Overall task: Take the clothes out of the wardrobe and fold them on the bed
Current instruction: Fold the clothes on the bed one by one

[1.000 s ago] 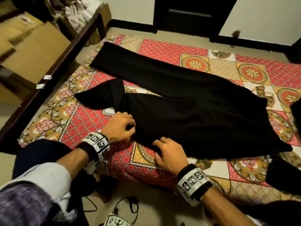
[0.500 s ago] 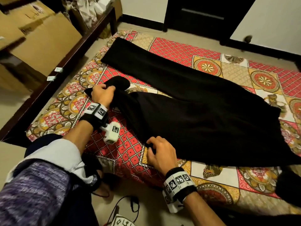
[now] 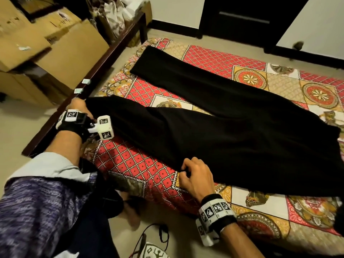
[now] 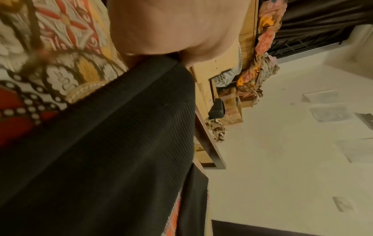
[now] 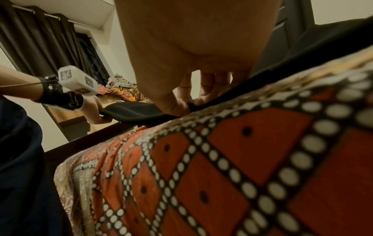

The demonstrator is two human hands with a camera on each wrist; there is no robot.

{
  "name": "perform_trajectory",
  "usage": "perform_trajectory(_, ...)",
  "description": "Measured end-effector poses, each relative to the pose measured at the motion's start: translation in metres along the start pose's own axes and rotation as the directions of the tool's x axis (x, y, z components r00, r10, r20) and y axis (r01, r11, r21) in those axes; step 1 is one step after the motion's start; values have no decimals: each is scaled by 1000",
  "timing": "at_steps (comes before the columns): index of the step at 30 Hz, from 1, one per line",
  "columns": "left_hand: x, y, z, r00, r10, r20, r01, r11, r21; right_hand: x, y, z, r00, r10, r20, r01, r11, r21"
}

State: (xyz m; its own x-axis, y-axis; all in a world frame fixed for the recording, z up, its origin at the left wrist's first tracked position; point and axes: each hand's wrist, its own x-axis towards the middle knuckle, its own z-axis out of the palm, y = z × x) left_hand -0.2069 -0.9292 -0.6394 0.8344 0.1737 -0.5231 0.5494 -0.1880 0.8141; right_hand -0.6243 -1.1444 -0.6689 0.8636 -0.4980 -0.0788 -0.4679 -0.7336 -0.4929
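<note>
A pair of black trousers (image 3: 214,123) lies spread across the bed (image 3: 141,164), which has a red and gold patterned cover. One leg runs to the far left corner. The nearer leg stretches toward the bed's left edge, where my left hand (image 3: 80,108) grips its end (image 4: 161,83). My right hand (image 3: 193,175) pinches the near edge of the black cloth (image 5: 193,105) at the front of the bed. In the right wrist view the left hand (image 5: 92,108) is seen holding the leg end (image 5: 129,110) taut.
Cardboard boxes (image 3: 55,43) and a dark wooden frame (image 3: 104,60) stand left of the bed. A dark door (image 3: 247,17) is at the back. Cables (image 3: 152,237) lie on the floor near my knees. More dark cloth (image 3: 339,218) lies at the right edge.
My left hand took the folded-over trouser leg end and pulled it out leftward to the bed's edge, straightening the leg. My right hand stayed on the near edge of the cloth.
</note>
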Motion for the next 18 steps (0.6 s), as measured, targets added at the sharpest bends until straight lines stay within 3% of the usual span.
perform_trajectory(2,8,-3,-17,996,32,-82,-17,982,188,-1,-4,0,1000,-17,-4,17,1000,-20)
perform_trajectory(3,11,-5,-23,997,-21,-72,34,983,178,-1,-6,0,999,-32,-4,32,999,-33)
perform_trajectory(8,-39,-5,0,970,7,245,-49,985,167,1,-18,3,998,-65,22,66,995,-80)
perform_trajectory(12,-67,4,21,853,-197,483,-24,910,414,2,-24,5,996,-72,50,77,992,-98)
perform_trajectory(13,-69,5,22,854,-210,475,-50,878,477,1,-24,5,996,-71,52,75,994,-85)
perform_trajectory(15,-59,4,27,955,-30,296,-136,841,524,1,-24,2,997,-69,27,70,997,-43)
perform_trajectory(16,-51,5,26,979,57,194,-147,857,494,1,-22,0,998,-63,12,63,998,-14)
perform_trajectory(18,-39,9,16,985,162,53,-168,886,432,-2,-19,-2,999,-53,2,53,998,33)
